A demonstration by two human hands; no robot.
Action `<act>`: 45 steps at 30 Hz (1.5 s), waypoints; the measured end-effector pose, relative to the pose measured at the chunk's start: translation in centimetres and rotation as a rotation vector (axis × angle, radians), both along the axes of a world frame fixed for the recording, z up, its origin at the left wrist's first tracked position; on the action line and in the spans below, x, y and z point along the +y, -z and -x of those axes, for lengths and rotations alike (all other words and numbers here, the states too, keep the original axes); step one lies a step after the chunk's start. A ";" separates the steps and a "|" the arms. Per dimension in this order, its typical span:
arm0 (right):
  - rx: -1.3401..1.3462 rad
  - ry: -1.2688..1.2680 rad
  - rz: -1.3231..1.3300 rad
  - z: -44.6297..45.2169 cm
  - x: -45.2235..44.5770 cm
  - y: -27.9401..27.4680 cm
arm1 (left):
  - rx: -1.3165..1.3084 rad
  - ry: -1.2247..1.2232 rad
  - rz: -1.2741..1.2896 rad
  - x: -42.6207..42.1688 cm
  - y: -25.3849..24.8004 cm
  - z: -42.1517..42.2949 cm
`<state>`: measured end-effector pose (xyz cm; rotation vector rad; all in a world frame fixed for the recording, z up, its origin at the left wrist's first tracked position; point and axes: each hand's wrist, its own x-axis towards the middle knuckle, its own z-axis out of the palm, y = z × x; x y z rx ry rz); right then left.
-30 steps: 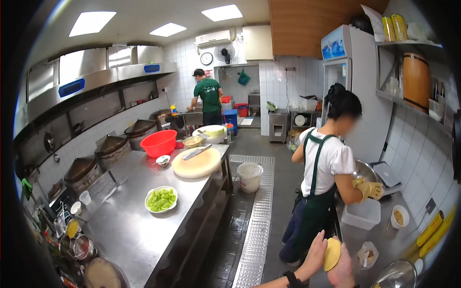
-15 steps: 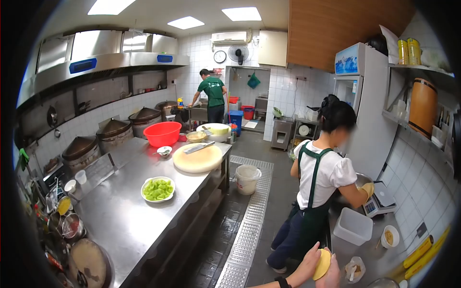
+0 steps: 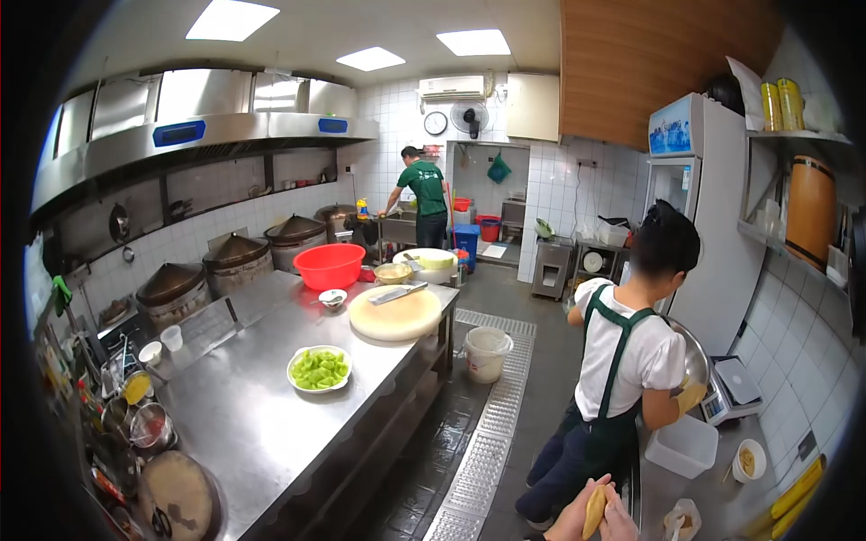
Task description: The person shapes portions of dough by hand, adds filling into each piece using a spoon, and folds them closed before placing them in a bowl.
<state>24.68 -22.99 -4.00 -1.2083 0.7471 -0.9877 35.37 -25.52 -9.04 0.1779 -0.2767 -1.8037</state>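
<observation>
At the bottom of the head view, a flat yellow dough round (image 3: 594, 510) is held upright, seen nearly edge-on. My left hand (image 3: 569, 521) presses it from one side, and my right hand (image 3: 620, 521) closes on it from the other. Both hands are cut off by the lower frame edge. Close by on the right-hand counter are a small plastic tub (image 3: 682, 520) with some brown contents, a clear rectangular container (image 3: 683, 445) and a white bowl (image 3: 748, 460) of yellowish food.
A co-worker in a green apron (image 3: 631, 352) leans over a metal bowl (image 3: 690, 356) beside a scale (image 3: 731, 388). To the left, a steel table (image 3: 244, 406) bears a plate of green vegetable pieces (image 3: 319, 370), a cleaver (image 3: 398, 293) and a red basin (image 3: 335, 268). Another person (image 3: 422, 189) works behind.
The dough round has turned from showing its face to nearly edge-on between my hands. My hands sit slightly lower in view. The nearby co-worker's head has turned further away.
</observation>
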 end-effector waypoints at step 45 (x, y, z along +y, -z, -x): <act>0.701 0.323 0.958 -6.6 0.2 -2.2 | -0.046 -0.003 -0.025 1.0 -6.3 -4.9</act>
